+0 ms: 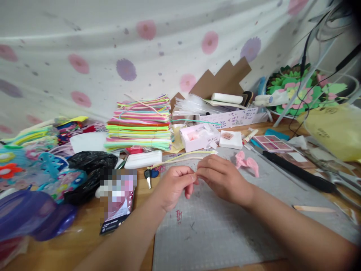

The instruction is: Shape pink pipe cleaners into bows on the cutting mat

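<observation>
My left hand (177,184) and my right hand (222,177) meet above the grey cutting mat (214,233), fingertips pinched together. Whatever is between the fingers is hidden or too small to make out. Just behind them lie a yellow pipe cleaner (187,153) and a paler one, partly covered by my right hand. A pink fuzzy bent piece (246,163) rests on the mat to the right of my right hand. Left of my left hand is a key (148,178) on the wooden table.
Bundled coloured pipe cleaners (139,130) are stacked at the back. A phone (120,199) and black plastic bag (96,165) lie left. A small white box (199,136) stands behind the mat. Scissors (338,173), a black-handled tool (299,171) and a wooden stick (314,208) lie right.
</observation>
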### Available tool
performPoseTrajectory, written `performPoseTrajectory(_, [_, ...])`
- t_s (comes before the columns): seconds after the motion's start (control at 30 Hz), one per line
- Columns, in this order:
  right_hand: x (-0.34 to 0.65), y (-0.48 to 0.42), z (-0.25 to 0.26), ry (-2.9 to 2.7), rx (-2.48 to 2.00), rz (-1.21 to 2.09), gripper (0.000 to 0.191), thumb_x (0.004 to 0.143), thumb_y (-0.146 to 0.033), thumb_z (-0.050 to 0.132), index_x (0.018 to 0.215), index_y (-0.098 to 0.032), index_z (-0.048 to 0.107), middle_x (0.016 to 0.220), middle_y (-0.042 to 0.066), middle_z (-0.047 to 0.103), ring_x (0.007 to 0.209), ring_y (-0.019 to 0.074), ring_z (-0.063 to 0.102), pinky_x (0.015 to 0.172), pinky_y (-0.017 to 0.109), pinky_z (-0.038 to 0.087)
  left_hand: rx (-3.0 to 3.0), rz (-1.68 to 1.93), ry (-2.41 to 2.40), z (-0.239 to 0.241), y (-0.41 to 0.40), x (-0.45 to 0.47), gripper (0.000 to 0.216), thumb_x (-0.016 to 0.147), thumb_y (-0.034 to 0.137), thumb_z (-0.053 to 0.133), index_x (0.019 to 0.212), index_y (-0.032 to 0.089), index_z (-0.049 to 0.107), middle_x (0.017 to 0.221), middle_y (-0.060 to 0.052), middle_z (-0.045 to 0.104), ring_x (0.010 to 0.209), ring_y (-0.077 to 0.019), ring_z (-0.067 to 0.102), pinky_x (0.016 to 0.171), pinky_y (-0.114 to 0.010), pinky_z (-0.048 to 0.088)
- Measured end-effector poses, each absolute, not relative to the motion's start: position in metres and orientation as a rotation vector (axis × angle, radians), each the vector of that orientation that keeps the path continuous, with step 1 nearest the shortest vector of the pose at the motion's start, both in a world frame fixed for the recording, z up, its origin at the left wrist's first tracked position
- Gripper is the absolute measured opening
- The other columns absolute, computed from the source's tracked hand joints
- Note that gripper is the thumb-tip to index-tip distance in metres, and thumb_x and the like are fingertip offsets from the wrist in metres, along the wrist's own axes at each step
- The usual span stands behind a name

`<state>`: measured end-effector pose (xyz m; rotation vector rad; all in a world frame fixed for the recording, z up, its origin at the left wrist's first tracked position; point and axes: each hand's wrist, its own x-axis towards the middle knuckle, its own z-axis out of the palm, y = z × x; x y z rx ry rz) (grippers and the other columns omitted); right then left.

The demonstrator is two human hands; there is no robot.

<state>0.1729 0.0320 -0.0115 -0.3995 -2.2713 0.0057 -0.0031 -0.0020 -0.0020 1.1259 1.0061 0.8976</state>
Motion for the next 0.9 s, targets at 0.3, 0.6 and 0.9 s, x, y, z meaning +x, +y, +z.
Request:
performPoseTrajectory(0.3, [0.169,0.033,-0.022,-2.252,-0.487,0.104,0.015,0.083,-0.006,0.049,0.092,-0.016,0.055,0.086,0.009,0.060,0.079,0.0190,0.053,0.069,0.033,0.046,1.779,0.926,1.307,-0.005,-0.006,-0.001,0.023,0.077,0.020,0.047,0.054,0.017,0.049,0.050,0.003,0.051,0.049,-0.0100,0.045,0.050,-0.023,0.033])
performPoseTrajectory(0.6, [0.163,0.030,-0.026,-2.220,-0.655,0.304,0.014,0.083,-0.009,0.046,0.082,-0.019,0.056,0.080,0.006,0.060,0.076,0.0191,0.055,0.067,0.032,0.045,2.508,0.884,1.386,-0.014,-0.003,-0.007,0.025,0.080,0.016,0.042,0.058,0.018,0.053,0.059,-0.002,0.055,0.058,-0.0142,0.043,0.057,-0.029,0.029])
performPoseTrajectory(0.9, [0.175,0.041,-0.015,-2.195,-0.610,0.860,0.013,0.086,-0.025,0.054,0.089,-0.016,0.063,0.087,0.007,0.064,0.079,0.0149,0.059,0.069,0.027,0.047,1.746,0.794,1.243,-0.012,0.006,-0.011,0.029,0.082,0.031,0.047,0.056,0.017,0.051,0.050,0.003,0.053,0.047,-0.0101,0.049,0.050,-0.022,0.036])
